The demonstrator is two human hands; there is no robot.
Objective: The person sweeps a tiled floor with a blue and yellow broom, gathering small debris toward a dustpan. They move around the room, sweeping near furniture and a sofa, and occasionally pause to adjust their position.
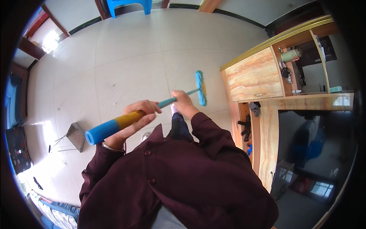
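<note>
A long-handled floor broom slants across the view, with a blue and yellow grip (110, 128) at its upper end and a teal shaft (166, 102). My left hand (140, 114) wraps around the yellow part of the grip. Further down, my right hand (182, 100) is closed around the teal shaft. The light-blue broom head (201, 88) with its bristles is at the tiled floor (128, 68), to the right of my feet. A few small bits of debris (114, 103) lie on the tiles left of the shaft.
A dustpan with a long handle (76, 137) rests on the floor at left. A wood-and-marble-patterned cabinet (254, 75) and a television (311, 154) line the right side. A blue plastic stool (130, 4) stands at the far wall. A toy gun (245, 128) sits on a cabinet shelf.
</note>
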